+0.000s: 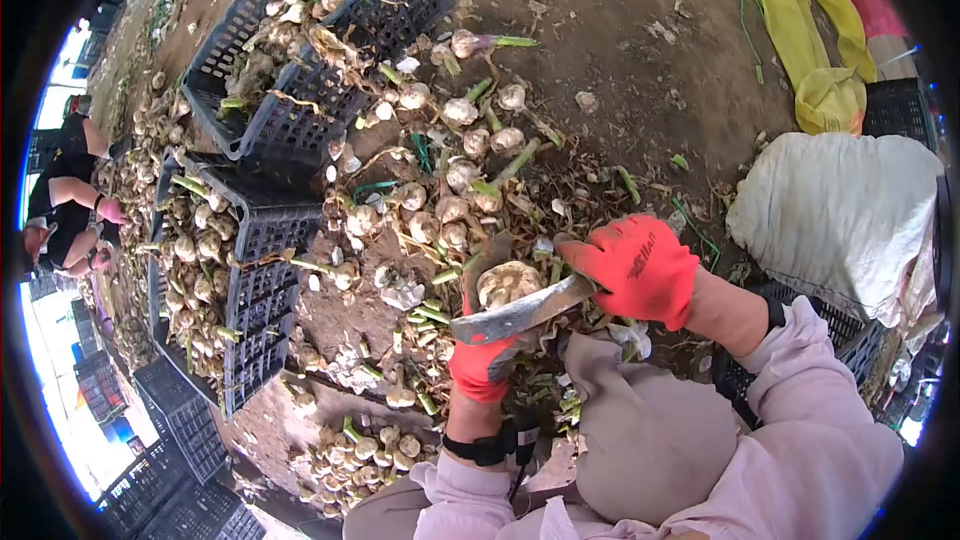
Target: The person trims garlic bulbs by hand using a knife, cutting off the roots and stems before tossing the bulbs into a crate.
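Pink sleeves (820, 390) lay nearest. Just past the knife (525, 312), gripped by the right hand's fingers (575, 255), the left hand (482, 360) held a garlic bulb (508, 282). The bulb seemed light, hard, maybe slippery; best held round its fat sides.

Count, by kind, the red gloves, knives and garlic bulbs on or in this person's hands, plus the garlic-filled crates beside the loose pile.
Red gloves: 2
Knife: 1
Held garlic bulb: 1
Garlic-filled crates: 2
Total: 6
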`<state>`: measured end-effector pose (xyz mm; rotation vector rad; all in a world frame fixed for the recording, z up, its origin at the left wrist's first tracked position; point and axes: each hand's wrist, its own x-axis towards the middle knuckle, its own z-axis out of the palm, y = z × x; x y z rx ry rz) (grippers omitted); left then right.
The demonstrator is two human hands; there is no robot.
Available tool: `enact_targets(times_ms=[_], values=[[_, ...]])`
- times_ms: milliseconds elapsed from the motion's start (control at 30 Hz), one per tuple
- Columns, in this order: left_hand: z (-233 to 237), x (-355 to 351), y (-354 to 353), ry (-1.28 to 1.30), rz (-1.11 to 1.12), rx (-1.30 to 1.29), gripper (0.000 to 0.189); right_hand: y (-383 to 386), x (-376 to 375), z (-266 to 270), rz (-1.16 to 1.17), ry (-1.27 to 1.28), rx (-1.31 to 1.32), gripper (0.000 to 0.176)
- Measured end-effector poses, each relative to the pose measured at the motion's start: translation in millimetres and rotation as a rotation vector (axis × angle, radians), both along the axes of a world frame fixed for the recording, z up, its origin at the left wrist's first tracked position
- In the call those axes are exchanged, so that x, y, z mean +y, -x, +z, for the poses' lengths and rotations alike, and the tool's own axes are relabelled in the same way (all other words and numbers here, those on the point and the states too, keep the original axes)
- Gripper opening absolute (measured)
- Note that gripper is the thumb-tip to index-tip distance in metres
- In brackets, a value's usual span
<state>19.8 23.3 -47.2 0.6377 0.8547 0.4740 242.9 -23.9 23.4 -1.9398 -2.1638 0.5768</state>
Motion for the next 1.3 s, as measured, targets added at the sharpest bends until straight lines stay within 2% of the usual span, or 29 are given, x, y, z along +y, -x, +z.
enact_targets(times_ms=[100, 167, 233, 300, 333, 400, 467, 500, 533, 567, 600, 667, 700, 733, 767, 800, 867, 933, 1000, 1033, 1100, 1133, 1167, 1233, 1300], values=[[-15.3, -8.7, -1.9, -0.453, -0.140, 0.178, 0.075, 3.9, -8.9, -1.5, 0.024, 0.029, 0.040, 0.029], [-7.9, -11.2, -7.5, -0.413, -0.079, 0.126, 0.074, 8.9, -11.2, -3.3, 0.022, 0.034, 0.102, 0.025], [-7.8, -9.9, -10.2, -0.493, -0.120, 0.122, 0.073, 13.8, -9.1, -1.6, 0.041, 0.068, 0.105, 0.024], [3.8, -15.7, -14.5, -0.269, 0.025, 0.028, 0.072, 15.5, -6.9, -3.3, 0.048, 0.075, 0.113, 0.024], [1.7, -12.0, -13.1, -0.441, -0.112, 0.138, 0.071, 15.8, -6.7, -5.4, 0.042, 0.069, 0.120, 0.023], [-7.1, -20.3, -7.1, -0.328, -0.168, 0.171, 0.070, 14.3, -8.0, -12.5, 0.025, 0.082, 0.150, 0.022], [-41.3, -22.1, 4.0, -0.733, -0.319, 0.157, 0.067, 3.2, -7.9, -30.6, 0.005, 0.102, 0.193, 0.020], [-58.3, -23.0, 9.6, -0.933, -0.356, 0.147, 0.066, -10.8, -11.3, -42.6, -0.094, 0.113, 0.172, 0.026], [-41.1, -26.6, 16.3, -0.423, -0.218, 0.027, 0.064, -28.9, -18.7, -56.3, -0.196, 0.124, 0.153, 0.032], [-23.5, -24.9, 11.6, -0.251, -0.148, 0.020, 0.064, -37.6, -21.3, -63.1, -0.289, 0.136, 0.131, 0.039], [-5.7, -23.7, 7.4, -0.081, -0.060, 0.014, 0.064, -33.4, -18.4, -54.5, -0.424, 0.209, 0.412, 0.040], [26.9, -11.9, -12.2, -0.237, -0.076, 0.105, 0.072, -14.7, -21.7, -23.9, -0.724, 0.353, 0.974, 0.043], [33.0, -4.1, -19.6, -0.240, -0.079, 0.080, 0.079, -9.7, -20.5, -27.2, -0.743, 0.464, 1.299, 0.043], [29.1, 1.4, -22.4, -0.611, -0.208, 0.285, 0.086, -2.9, -21.3, -35.7, -0.749, 0.583, 1.626, 0.042], [25.8, 3.7, -23.9, -0.973, -0.334, 0.497, 0.092, 6.0, -21.8, -36.8, -0.761, 0.604, 1.736, 0.042], [31.5, 6.8, -29.4, -1.101, -0.478, 0.673, 0.097, 15.0, -22.5, -37.8, -0.775, 0.627, 1.844, 0.043], [24.4, -2.4, -24.8, -0.779, -0.371, 0.468, 0.091, 31.6, -14.5, -36.3, -0.798, 0.457, 1.620, 0.045], [33.8, 1.7, -24.1, -0.453, -0.276, 0.160, 0.077, 32.7, -26.7, -48.0, -0.694, 0.454, 1.512, 0.046], [17.2, 2.2, -14.2, -0.860, -0.390, 0.194, 0.073, 26.5, -24.9, -42.9, -0.590, 0.489, 1.464, 0.046], [11.2, 2.0, -9.5, -1.060, -0.448, 0.204, 0.072, 14.9, -20.4, -42.9, -0.484, 0.499, 1.222, 0.044], [15.2, -1.0, -1.8, -1.135, -0.707, 0.331, 0.068, -14.9, -11.5, -44.0, -0.271, 0.502, 0.735, 0.042], [21.4, -1.3, -2.1, -1.154, -0.839, 0.375, 0.067, -16.9, -0.1, -31.9, -0.171, 0.503, 0.521, 0.034], [25.7, -2.0, -2.4, -1.170, -0.974, 0.416, 0.066, -15.3, 2.4, -32.9, -0.121, 0.509, 0.476, 0.034], [27.7, -5.1, -3.3, -1.263, -0.986, 0.387, 0.062, -10.0, 8.7, -34.1, -0.020, 0.517, 0.387, 0.033], [30.8, -9.9, -3.5, -1.394, -0.985, 0.408, 0.062, -5.2, 12.1, -31.9, -0.025, 0.607, 0.376, 0.035]])
